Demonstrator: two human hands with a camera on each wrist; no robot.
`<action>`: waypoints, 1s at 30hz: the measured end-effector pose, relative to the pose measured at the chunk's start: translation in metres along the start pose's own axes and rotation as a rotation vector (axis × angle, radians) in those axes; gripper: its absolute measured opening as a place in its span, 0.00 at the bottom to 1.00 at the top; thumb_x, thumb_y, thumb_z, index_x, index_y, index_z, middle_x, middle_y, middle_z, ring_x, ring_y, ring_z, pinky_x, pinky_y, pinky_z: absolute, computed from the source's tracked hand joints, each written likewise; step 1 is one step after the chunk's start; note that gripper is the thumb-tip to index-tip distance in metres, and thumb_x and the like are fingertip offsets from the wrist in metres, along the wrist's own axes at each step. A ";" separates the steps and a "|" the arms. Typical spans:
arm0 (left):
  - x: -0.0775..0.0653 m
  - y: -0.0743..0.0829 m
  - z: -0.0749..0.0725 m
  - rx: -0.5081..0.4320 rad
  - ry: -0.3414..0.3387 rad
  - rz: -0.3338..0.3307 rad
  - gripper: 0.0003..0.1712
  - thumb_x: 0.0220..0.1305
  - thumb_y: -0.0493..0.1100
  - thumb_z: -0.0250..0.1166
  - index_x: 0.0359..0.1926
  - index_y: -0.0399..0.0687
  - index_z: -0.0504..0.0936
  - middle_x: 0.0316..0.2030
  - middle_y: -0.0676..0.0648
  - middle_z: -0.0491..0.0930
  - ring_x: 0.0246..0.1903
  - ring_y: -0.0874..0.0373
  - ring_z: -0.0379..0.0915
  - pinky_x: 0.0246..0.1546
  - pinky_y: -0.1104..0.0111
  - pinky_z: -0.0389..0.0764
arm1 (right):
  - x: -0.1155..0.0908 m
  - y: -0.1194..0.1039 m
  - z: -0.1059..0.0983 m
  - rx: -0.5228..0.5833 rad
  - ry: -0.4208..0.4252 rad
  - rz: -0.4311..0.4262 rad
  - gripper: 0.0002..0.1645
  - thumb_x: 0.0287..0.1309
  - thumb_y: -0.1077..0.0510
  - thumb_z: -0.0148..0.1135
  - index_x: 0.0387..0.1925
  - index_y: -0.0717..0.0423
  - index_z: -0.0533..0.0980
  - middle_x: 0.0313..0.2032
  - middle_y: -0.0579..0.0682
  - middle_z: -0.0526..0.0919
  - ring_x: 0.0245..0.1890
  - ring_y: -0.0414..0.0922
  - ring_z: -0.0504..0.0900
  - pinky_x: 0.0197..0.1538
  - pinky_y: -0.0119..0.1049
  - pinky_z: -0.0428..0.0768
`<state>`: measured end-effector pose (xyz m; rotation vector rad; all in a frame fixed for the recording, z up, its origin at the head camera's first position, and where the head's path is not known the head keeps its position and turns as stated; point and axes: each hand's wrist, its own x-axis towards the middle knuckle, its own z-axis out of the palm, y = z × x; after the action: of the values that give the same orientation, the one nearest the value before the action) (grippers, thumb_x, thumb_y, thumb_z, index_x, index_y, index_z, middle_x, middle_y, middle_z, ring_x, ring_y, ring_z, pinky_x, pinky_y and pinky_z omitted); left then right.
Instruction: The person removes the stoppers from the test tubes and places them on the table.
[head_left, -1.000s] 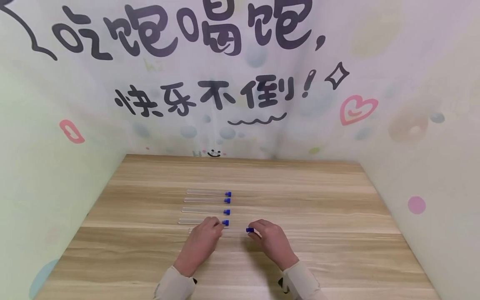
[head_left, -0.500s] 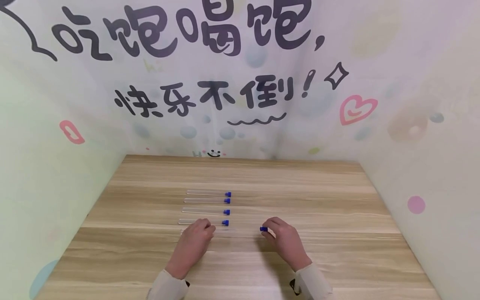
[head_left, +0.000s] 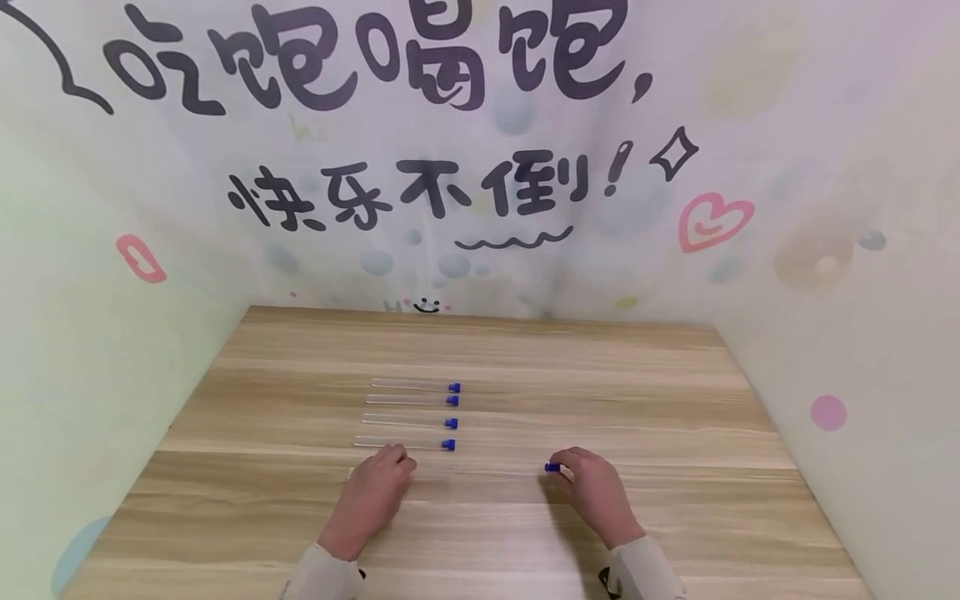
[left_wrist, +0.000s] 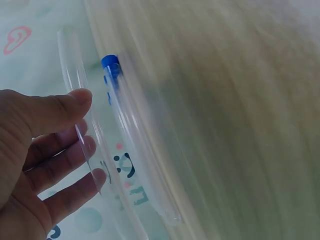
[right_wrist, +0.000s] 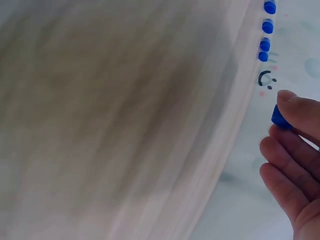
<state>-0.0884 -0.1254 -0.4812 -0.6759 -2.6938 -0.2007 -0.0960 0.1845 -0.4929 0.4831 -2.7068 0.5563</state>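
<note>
Pale wall printed with lettering and motifs (head_left: 345,279) behind; wood-grain table (head_left: 570,367) below. On it, four clear slender tubes with blue stoppers (head_left: 408,420) lie side by side, stopper ends toward your right. Your left hand (head_left: 371,496), just beside the nearest of them, pinches a clear tube with no stopper seen on it (left_wrist: 101,142). Your right hand (head_left: 600,496) pinches a small loose blue stopper (right_wrist: 280,119), well apart from that tube.

Risks, judged: the smooth tube could turn or slip if your pinch is light; a forward drift of your left hand might knock the row askew; the stopper, held at the fingertips, could drop and roll.

Pose: left thumb across the tube, fingers behind it, slightly spread; right fingertips point inward, stopper protruding leftward. Tube-to-table contact: cannot tell.
</note>
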 end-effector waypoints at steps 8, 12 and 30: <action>-0.003 -0.003 0.005 -0.023 -0.039 -0.005 0.07 0.49 0.32 0.70 0.21 0.43 0.80 0.23 0.51 0.73 0.25 0.59 0.71 0.23 0.68 0.75 | -0.007 0.005 0.000 -0.064 -0.116 0.058 0.07 0.41 0.61 0.75 0.24 0.52 0.82 0.26 0.46 0.86 0.26 0.40 0.83 0.31 0.32 0.80; -0.004 -0.003 0.007 -0.038 -0.065 -0.015 0.08 0.49 0.31 0.69 0.21 0.44 0.79 0.22 0.52 0.72 0.24 0.59 0.71 0.22 0.68 0.74 | -0.009 0.005 -0.001 -0.076 -0.141 0.076 0.07 0.41 0.60 0.75 0.24 0.52 0.83 0.26 0.46 0.86 0.26 0.41 0.83 0.31 0.34 0.80; -0.007 -0.004 0.012 -0.093 -0.151 -0.061 0.07 0.52 0.35 0.69 0.22 0.45 0.79 0.23 0.52 0.73 0.25 0.58 0.72 0.23 0.66 0.75 | -0.011 0.006 -0.001 -0.038 -0.204 0.126 0.08 0.36 0.57 0.77 0.22 0.49 0.83 0.25 0.43 0.84 0.24 0.38 0.79 0.29 0.30 0.76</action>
<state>-0.0883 -0.1295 -0.4949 -0.6607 -2.8669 -0.3039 -0.0880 0.1932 -0.4979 0.3792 -2.9528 0.5124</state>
